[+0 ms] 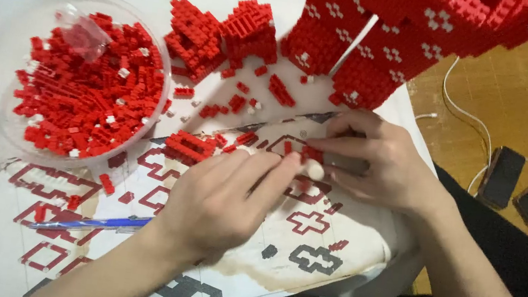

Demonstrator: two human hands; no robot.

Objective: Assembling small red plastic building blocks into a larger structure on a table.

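Small red brick piece [311, 154] pinched between left hand [221, 200], right hand [380, 163] fingertips.

Both arms are bare from the elbow down, with no sleeves, watch, bracelet or rings visible. The left hand [221, 200] and the right hand [380, 163] have short, plain nails. Dark black clothing covers the lap below.
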